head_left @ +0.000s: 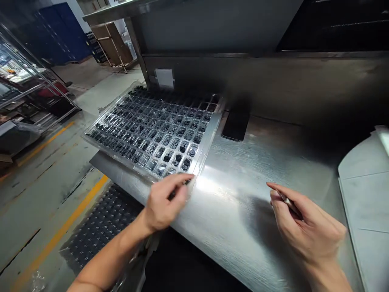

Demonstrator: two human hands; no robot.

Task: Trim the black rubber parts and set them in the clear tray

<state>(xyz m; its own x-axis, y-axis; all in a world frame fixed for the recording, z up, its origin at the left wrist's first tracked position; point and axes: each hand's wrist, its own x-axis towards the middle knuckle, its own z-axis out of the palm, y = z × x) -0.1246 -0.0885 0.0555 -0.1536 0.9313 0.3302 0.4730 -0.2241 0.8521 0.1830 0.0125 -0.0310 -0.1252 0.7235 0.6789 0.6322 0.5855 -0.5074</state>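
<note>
Two hands at a steel bench
Left hand pinches near corner of clear tray of small black parts; right hand closed around thin metal tool; bench bare between.

Brushed steel bench, pretty scuffed up

Clear compartment tray hangs over its left edge, dark phone by the back wall, white sheets at right edge.

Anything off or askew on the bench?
Yes: the clear parts tray sits skewed, its left end overhanging the steel table edge. The left hand grips its near corner; the right hand holds a thin tool.
</note>
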